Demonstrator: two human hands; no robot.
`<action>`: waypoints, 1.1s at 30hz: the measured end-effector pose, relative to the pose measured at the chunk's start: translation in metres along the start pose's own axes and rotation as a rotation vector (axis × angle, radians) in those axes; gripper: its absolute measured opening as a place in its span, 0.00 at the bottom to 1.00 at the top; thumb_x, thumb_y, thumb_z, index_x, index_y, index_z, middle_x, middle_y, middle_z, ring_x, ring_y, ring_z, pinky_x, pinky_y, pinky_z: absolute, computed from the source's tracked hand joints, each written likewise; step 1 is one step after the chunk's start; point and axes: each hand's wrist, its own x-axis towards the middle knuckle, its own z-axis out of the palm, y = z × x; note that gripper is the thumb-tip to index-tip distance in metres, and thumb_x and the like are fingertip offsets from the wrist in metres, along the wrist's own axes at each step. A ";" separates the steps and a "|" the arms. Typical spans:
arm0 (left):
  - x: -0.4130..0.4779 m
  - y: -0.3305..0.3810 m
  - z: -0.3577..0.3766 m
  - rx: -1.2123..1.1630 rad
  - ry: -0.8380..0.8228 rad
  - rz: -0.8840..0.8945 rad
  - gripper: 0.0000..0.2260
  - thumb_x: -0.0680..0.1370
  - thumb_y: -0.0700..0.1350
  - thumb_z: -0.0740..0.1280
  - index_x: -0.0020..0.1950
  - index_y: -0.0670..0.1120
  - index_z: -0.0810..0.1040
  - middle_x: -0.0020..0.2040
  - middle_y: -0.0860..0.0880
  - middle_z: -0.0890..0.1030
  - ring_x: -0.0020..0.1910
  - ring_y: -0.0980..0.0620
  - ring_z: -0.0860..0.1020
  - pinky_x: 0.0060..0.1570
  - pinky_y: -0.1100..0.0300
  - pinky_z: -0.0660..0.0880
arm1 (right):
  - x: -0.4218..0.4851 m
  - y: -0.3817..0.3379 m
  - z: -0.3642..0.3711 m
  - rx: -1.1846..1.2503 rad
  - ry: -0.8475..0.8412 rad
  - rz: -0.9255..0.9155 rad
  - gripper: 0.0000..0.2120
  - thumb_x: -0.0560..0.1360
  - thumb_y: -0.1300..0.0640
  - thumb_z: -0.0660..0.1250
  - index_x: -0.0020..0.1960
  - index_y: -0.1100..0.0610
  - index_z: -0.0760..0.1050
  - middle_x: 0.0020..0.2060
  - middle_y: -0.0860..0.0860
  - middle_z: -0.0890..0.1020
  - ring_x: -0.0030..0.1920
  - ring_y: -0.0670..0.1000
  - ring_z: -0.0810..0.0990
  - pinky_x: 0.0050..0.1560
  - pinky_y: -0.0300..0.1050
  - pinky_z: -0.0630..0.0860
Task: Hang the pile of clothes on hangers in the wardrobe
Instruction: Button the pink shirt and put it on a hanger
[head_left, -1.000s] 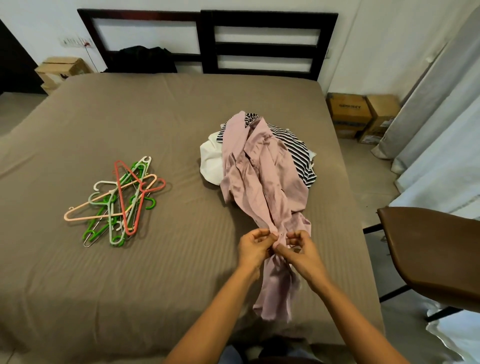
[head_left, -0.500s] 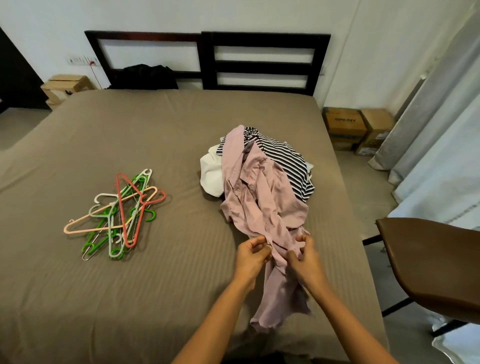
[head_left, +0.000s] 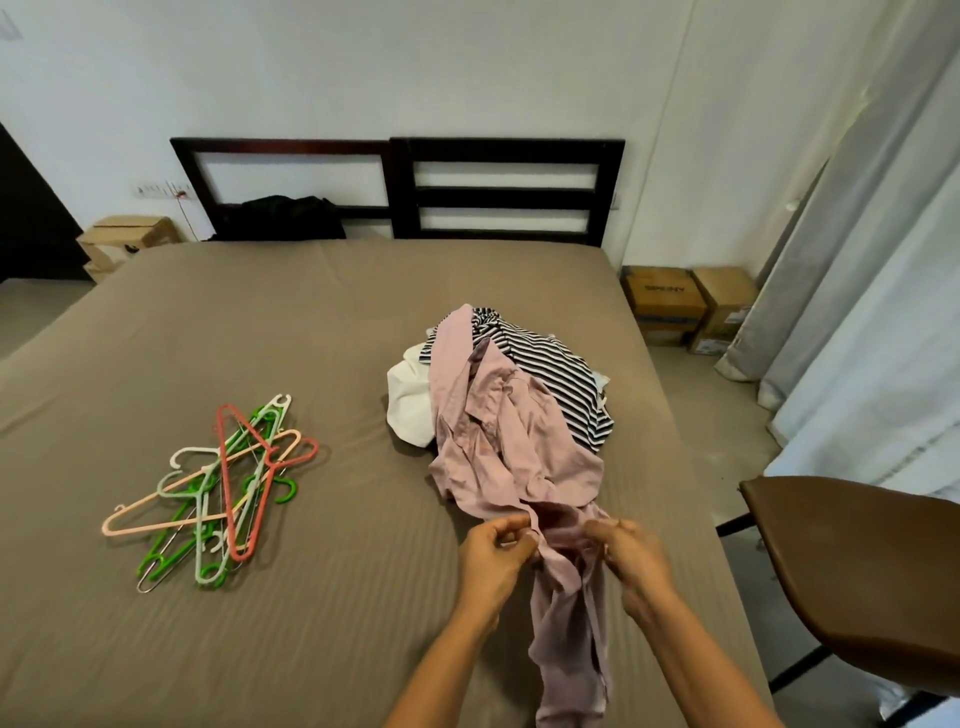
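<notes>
A crumpled pink shirt (head_left: 511, 452) lies stretched from the clothes pile toward the bed's near edge. My left hand (head_left: 493, 558) pinches its fabric on the left, and my right hand (head_left: 631, 558) grips it on the right, a short gap between them. Under the shirt sit a black-and-white striped top (head_left: 561, 374) and a white garment (head_left: 410, 402). A heap of plastic hangers (head_left: 223, 486) in pink, red, green and white rests on the left of the brown bed (head_left: 311, 322). No wardrobe is in view.
A dark headboard (head_left: 498, 187) stands behind the bed with a black garment (head_left: 288, 218) below it. Cardboard boxes (head_left: 685, 306) sit on the floor at right, another box (head_left: 130, 236) at left. A brown chair (head_left: 857, 561) and curtains (head_left: 857, 291) are on the right.
The view has tilted upward, showing more wall. My hands have moved slightly apart along the pink shirt, still holding its lower part.
</notes>
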 end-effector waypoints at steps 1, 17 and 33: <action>-0.001 0.001 0.001 -0.008 -0.013 0.003 0.09 0.74 0.33 0.69 0.46 0.47 0.81 0.37 0.52 0.83 0.36 0.59 0.81 0.39 0.66 0.77 | 0.001 -0.004 0.002 0.151 -0.080 0.091 0.06 0.72 0.71 0.64 0.38 0.65 0.77 0.25 0.54 0.79 0.22 0.46 0.77 0.23 0.34 0.72; -0.003 0.021 0.007 0.053 -0.129 0.052 0.06 0.76 0.32 0.66 0.46 0.41 0.81 0.34 0.52 0.83 0.34 0.58 0.81 0.36 0.66 0.77 | -0.015 -0.007 0.011 0.039 -0.240 -0.004 0.09 0.76 0.68 0.62 0.40 0.64 0.78 0.31 0.55 0.80 0.33 0.50 0.77 0.33 0.39 0.76; 0.000 0.054 0.009 0.024 -0.113 0.186 0.08 0.76 0.37 0.68 0.53 0.44 0.73 0.44 0.48 0.79 0.42 0.57 0.79 0.47 0.61 0.79 | -0.016 -0.050 0.008 0.178 -0.312 -0.074 0.08 0.77 0.68 0.61 0.42 0.63 0.75 0.32 0.56 0.79 0.30 0.49 0.78 0.30 0.40 0.76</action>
